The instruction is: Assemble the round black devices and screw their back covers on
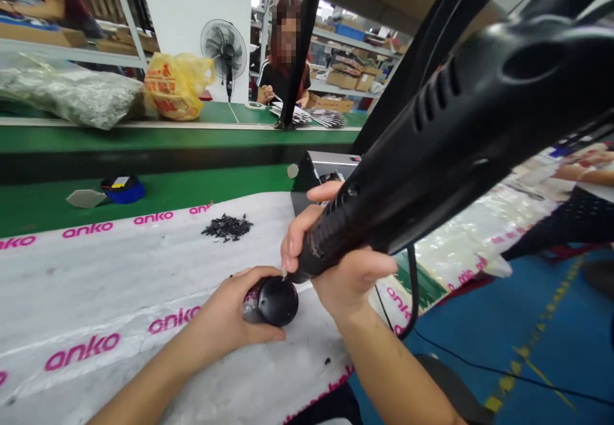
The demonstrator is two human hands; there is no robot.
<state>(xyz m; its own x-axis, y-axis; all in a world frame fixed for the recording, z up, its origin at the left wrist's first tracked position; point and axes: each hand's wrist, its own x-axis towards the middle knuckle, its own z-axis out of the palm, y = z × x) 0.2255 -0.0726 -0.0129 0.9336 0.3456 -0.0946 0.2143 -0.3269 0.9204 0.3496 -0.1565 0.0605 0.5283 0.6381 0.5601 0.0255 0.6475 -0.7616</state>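
My left hand (235, 306) is wrapped round a short cylinder (278, 301) with a round black end facing up, held low over the white covering on the bench. My right hand (336, 265) grips a large black electric screwdriver (384, 182) with vent slots, which slants down from the upper right. Its tip meets the rim of the cylinder's black end, though my fingers partly hide the contact. Beyond my left hand lies a pile of small black screw-like pieces (227, 227). The exact kind of the cylinder cannot be made out.
White sheeting (119, 271) printed "anko" covers the bench. A blue and black tape roll (123, 189) and a dark metal box (307, 175) stand behind. Across the green bench are a yellow bag (175, 86), a fan (224, 50) and a person (285, 60). A black cable (411, 290) hangs at right.
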